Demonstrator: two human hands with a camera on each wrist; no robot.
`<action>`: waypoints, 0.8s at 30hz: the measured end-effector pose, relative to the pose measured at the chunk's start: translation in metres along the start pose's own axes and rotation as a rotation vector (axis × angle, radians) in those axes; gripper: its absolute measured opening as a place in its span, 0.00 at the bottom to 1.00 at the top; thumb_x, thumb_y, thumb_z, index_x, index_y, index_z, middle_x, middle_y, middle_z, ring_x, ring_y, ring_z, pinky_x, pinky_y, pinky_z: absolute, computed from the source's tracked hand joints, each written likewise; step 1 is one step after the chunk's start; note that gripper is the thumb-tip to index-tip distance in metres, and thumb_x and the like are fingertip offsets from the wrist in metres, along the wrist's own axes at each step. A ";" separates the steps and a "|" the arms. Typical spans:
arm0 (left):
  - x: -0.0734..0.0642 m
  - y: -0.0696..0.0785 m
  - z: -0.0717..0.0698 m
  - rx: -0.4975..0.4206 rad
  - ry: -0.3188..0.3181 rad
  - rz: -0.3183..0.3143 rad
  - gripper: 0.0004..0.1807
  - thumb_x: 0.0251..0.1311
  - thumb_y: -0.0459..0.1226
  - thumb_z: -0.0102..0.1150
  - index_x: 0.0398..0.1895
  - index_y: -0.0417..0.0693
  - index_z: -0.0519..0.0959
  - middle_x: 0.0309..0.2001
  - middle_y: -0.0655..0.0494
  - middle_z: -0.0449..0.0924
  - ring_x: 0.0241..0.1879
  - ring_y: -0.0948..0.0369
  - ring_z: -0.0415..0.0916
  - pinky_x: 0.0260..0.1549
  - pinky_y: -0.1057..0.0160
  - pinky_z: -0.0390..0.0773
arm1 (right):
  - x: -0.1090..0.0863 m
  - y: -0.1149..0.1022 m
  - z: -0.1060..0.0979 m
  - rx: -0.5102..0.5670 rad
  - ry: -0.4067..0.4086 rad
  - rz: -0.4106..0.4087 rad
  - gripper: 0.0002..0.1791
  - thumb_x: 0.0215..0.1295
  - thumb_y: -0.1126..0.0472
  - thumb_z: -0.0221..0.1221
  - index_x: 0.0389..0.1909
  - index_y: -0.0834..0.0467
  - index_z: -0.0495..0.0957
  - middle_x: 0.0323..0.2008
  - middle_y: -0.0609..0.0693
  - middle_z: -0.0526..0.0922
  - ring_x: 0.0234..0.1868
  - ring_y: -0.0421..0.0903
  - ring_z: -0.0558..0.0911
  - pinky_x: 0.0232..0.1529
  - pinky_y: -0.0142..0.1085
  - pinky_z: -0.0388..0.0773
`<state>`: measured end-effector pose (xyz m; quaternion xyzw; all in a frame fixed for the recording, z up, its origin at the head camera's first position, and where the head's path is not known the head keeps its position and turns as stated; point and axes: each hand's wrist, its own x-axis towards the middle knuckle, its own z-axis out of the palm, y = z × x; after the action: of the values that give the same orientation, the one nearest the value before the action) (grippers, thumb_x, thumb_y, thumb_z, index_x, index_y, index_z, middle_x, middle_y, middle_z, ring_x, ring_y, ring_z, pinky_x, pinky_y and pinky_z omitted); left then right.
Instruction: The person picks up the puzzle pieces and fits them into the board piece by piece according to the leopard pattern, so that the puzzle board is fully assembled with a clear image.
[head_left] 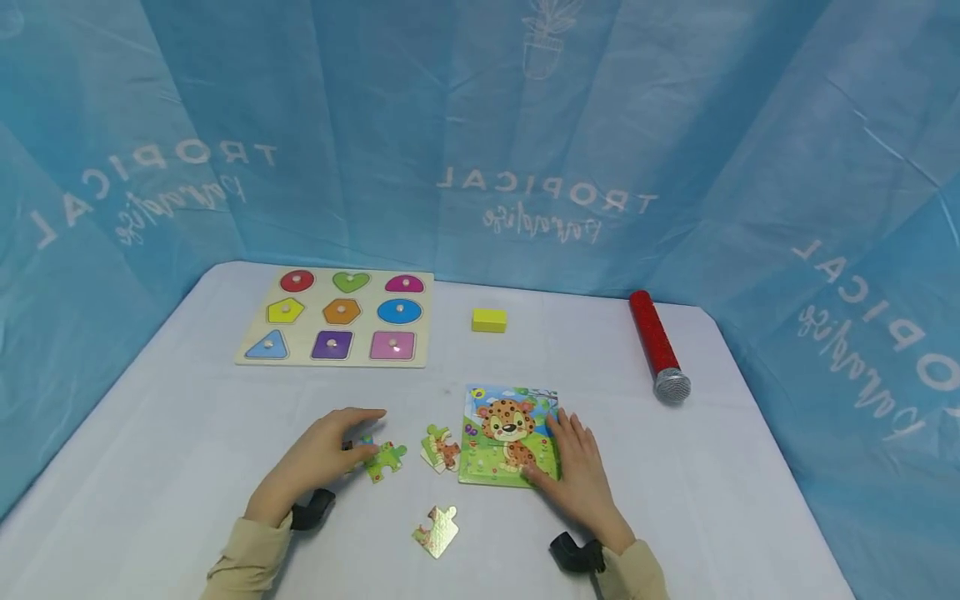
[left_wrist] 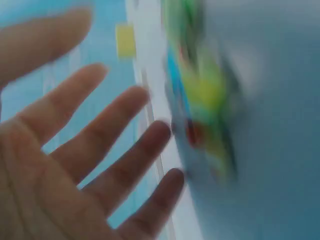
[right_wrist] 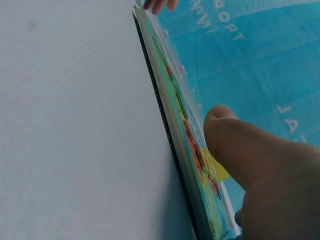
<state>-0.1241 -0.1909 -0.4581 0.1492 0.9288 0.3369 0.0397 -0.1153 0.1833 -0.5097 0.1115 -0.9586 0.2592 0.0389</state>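
A square picture puzzle [head_left: 502, 429] with a spotted leopard cub on it lies flat at the middle of the table. My right hand [head_left: 576, 475] rests along its right edge, fingers extended; in the right wrist view the thumb [right_wrist: 230, 140] lies over the puzzle's side. To the left, my left hand [head_left: 322, 454] hovers with spread fingers around some green jigsaw pieces [head_left: 387, 460], which look blurred in the left wrist view. Between those pieces and the puzzle lie overlapping jigsaw pieces [head_left: 441, 448]. Another jigsaw piece [head_left: 437, 531] sits nearer the front.
A wooden shape board [head_left: 360, 332] with several knobbed coloured shapes lies at the back left. A yellow block [head_left: 489, 320] stands behind the puzzle. At the right lies a red microphone [head_left: 656, 342] with a silver head. Blue printed curtains [head_left: 480, 125] hang around the white-covered table.
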 end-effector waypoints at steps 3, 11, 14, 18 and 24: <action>-0.009 -0.011 -0.011 -0.006 -0.017 -0.052 0.31 0.49 0.37 0.73 0.60 0.43 0.77 0.57 0.45 0.79 0.61 0.42 0.71 0.59 0.40 0.70 | 0.000 0.001 0.000 -0.008 0.003 -0.001 0.47 0.58 0.39 0.61 0.72 0.62 0.59 0.74 0.62 0.55 0.75 0.64 0.53 0.74 0.58 0.45; -0.015 -0.020 -0.014 0.141 0.009 -0.013 0.37 0.33 0.39 0.81 0.55 0.45 0.80 0.49 0.51 0.82 0.54 0.45 0.74 0.54 0.40 0.71 | 0.000 0.001 0.001 0.005 -0.006 -0.001 0.48 0.58 0.39 0.61 0.72 0.62 0.58 0.75 0.62 0.54 0.75 0.64 0.52 0.74 0.59 0.44; -0.015 -0.018 -0.012 0.186 0.022 -0.006 0.35 0.34 0.38 0.80 0.53 0.46 0.81 0.43 0.54 0.82 0.50 0.49 0.74 0.52 0.42 0.72 | -0.001 0.001 0.002 0.000 -0.004 0.001 0.48 0.58 0.39 0.61 0.72 0.62 0.58 0.74 0.62 0.55 0.75 0.64 0.52 0.74 0.59 0.44; -0.016 -0.013 -0.012 0.214 0.021 -0.015 0.31 0.38 0.37 0.79 0.52 0.47 0.82 0.39 0.57 0.81 0.47 0.53 0.74 0.50 0.44 0.72 | -0.001 0.001 0.002 -0.004 -0.014 0.007 0.48 0.58 0.39 0.61 0.73 0.61 0.58 0.75 0.62 0.54 0.76 0.63 0.51 0.74 0.58 0.43; -0.012 -0.008 -0.011 0.226 0.021 -0.017 0.30 0.41 0.38 0.75 0.53 0.45 0.80 0.37 0.57 0.81 0.43 0.56 0.73 0.46 0.49 0.73 | -0.001 0.000 0.001 0.002 -0.013 0.002 0.49 0.58 0.39 0.61 0.73 0.62 0.58 0.75 0.62 0.54 0.76 0.63 0.51 0.74 0.58 0.43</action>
<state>-0.1163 -0.2068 -0.4548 0.1411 0.9624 0.2314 0.0160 -0.1147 0.1830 -0.5112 0.1124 -0.9587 0.2593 0.0321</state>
